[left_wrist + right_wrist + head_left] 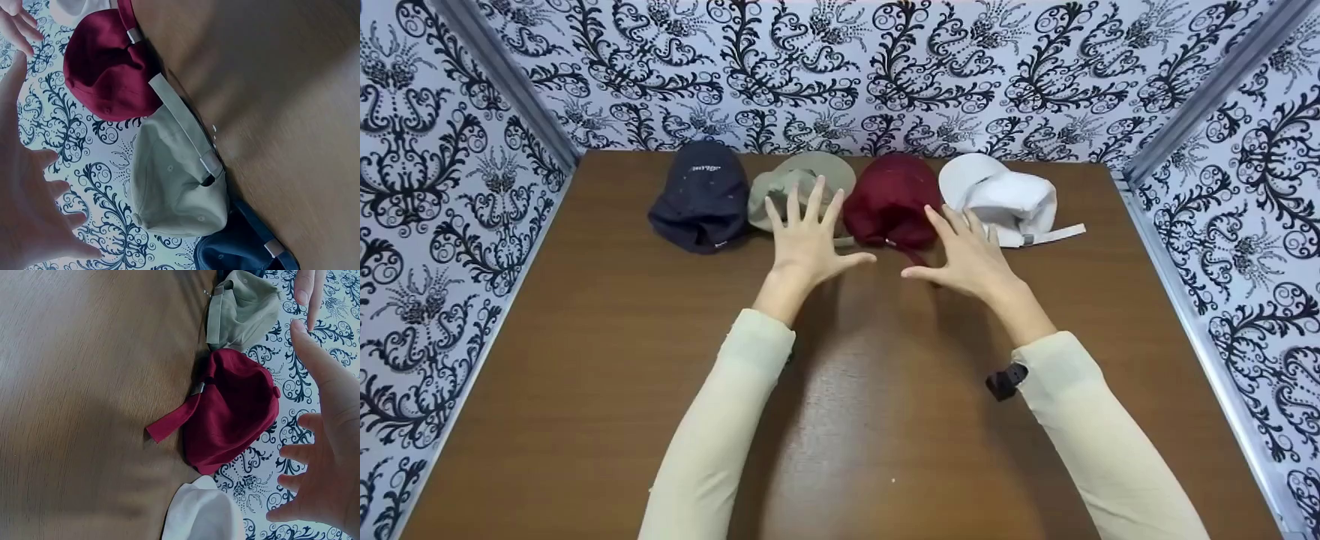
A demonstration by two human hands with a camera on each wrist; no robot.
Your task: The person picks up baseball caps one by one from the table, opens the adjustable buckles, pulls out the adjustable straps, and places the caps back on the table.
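Note:
A row of caps stands along the back of the table: a dark navy cap [701,195], an olive-green cap [769,196], a dark red cap [892,196] and a white cap [1020,199]. My left hand [806,244], fingers spread, is raised in front of the green cap and overlaps it in the head view. Likewise spread, my right hand [971,259] hovers before the red and white caps. Neither hand holds anything. In the right wrist view the red cap's loose strap [174,417] points out over the table.
The brown wooden table [607,360] fills the space between patterned side panels. A black-and-white patterned wall [840,75] rises right behind the caps. Metal rails [1200,330] run along the table's sides. A black wrist strap [1006,381] shows at my right cuff.

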